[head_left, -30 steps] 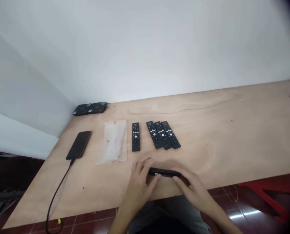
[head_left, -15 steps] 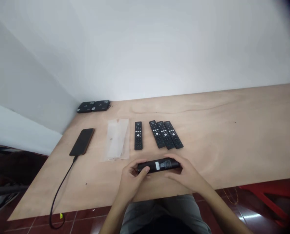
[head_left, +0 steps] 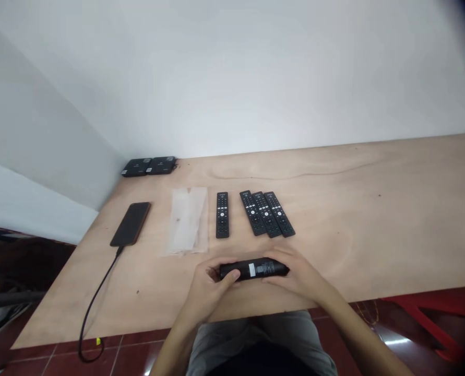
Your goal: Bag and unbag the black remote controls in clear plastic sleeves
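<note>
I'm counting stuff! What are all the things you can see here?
Wooden table: 1, light tan, middle of the view
Single remote: 1, black, on the table
Grouped remotes: 3, black, on the table, right of the single remote
Held remote: 1, black with white label, above the table's near side
Plastic sleeve: 1, clear, left of the single remote
Phone: 1, black, table's left side
Cable: 1, black, running from the phone
Flat boxes: 2, black, far table corner
Wall: 1, white, behind the table
Left hand: 1, on the held remote
Right hand: 1, on the held remote
</note>
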`<state>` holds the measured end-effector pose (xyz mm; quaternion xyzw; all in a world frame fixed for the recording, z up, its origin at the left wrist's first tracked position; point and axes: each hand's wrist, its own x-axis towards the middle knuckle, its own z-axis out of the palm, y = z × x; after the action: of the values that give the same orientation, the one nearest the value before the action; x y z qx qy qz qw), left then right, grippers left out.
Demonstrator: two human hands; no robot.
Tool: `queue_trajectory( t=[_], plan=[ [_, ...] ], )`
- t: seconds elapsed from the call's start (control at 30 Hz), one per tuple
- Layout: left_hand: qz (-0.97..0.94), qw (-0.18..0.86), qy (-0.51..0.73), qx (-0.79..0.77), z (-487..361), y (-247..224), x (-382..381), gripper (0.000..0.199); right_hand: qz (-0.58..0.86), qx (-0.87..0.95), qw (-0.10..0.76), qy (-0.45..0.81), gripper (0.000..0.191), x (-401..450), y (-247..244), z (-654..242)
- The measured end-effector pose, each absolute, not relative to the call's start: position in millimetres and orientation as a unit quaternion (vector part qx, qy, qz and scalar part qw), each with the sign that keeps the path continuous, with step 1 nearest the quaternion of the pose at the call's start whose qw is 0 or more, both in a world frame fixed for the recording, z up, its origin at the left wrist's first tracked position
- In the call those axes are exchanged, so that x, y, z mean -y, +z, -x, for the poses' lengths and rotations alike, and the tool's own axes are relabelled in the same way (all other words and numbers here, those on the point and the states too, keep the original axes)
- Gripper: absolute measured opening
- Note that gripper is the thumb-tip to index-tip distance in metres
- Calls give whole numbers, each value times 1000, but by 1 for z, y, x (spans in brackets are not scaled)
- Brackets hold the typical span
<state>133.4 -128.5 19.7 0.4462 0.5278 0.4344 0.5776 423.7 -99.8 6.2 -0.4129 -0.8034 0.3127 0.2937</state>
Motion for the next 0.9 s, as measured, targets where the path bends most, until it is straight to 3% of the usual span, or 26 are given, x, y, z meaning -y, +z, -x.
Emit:
queue_trajectory(
  t=[0.2, 0.33, 0.5, 0.57, 0.9],
  plan=[
    [-486, 551, 418, -535, -129, 16, 131, 38, 407, 802, 302, 316, 50, 101, 3, -427],
    [-614, 441, 404, -514, -123, 18, 126, 24, 418, 793, 298, 327, 48, 100, 3, -427],
    [-741, 336, 335, -476, -110, 26, 119, 47, 417, 792, 306, 323, 47, 100, 2, -425],
    [-763, 305, 316, -474, -105, 27, 117, 48, 414, 796, 305, 320, 46, 100, 2, -424],
    [-696, 357, 363, -506, -86, 27, 115, 37, 437, 768, 316, 344, 40, 98, 10, -422]
  ],
)
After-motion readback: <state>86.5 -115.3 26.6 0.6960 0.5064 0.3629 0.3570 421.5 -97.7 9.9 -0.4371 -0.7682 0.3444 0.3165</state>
